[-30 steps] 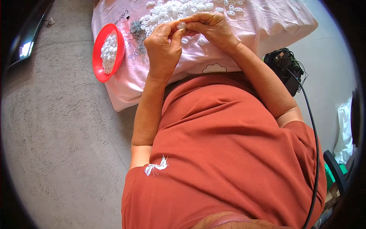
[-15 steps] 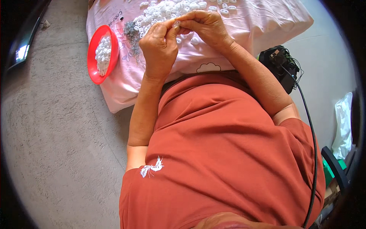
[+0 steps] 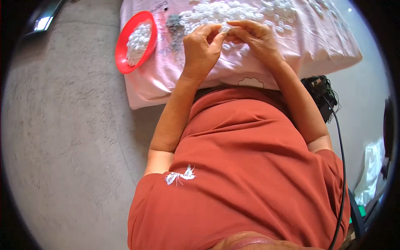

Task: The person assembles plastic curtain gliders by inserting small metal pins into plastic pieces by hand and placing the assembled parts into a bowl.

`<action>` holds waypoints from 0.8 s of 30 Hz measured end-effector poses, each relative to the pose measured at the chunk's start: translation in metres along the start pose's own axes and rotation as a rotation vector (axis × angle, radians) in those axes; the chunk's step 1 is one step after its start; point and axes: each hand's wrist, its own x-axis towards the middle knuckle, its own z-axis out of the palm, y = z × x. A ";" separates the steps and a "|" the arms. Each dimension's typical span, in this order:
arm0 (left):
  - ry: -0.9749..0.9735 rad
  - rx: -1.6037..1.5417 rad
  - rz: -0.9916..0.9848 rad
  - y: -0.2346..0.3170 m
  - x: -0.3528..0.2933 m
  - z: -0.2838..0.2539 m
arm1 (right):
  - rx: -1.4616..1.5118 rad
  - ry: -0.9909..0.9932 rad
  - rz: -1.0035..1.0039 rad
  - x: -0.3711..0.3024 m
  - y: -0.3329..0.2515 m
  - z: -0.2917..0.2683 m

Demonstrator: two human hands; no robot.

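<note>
Over the near side of a pile of small white oval plastic rings [image 3: 208, 12], my two hands meet fingertip to fingertip. Thumb and index finger of my left hand [image 3: 201, 50] are closed in a pinch. My right hand [image 3: 259, 43] pinches from the other side. Between them is a small white plastic piece [image 3: 225, 28], mostly covered by the fingers. Just left of the pile lies a heap of thin silvery metal bits [image 3: 174, 27], too small to make out singly. A few loose white rings [image 3: 243, 51] lie below my right hand.
A red bowl [image 3: 122, 52] of white pieces [image 3: 138, 43] sits at the left edge of the pink cloth-covered table [image 3: 158, 89]. Beyond the table's right side is a black object with cables [image 3: 321, 93]; a black cable [image 3: 342, 166] runs down along my right side.
The whole view has shifted, so table, bowl and hands appear farther right. More of the ring pile shows on the right. Both hands keep their pinch together.
</note>
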 end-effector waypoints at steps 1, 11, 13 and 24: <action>0.019 0.003 -0.036 -0.007 -0.001 -0.004 | -0.014 0.000 0.015 0.001 0.001 0.000; 0.426 0.258 -0.203 -0.123 0.017 -0.122 | -0.021 -0.008 0.040 0.003 0.000 0.001; 0.507 0.320 -0.074 -0.132 0.014 -0.128 | -0.031 0.004 0.038 0.003 -0.002 0.004; 0.088 0.197 -0.120 -0.077 -0.021 -0.041 | -0.043 0.080 -0.012 0.001 -0.002 0.001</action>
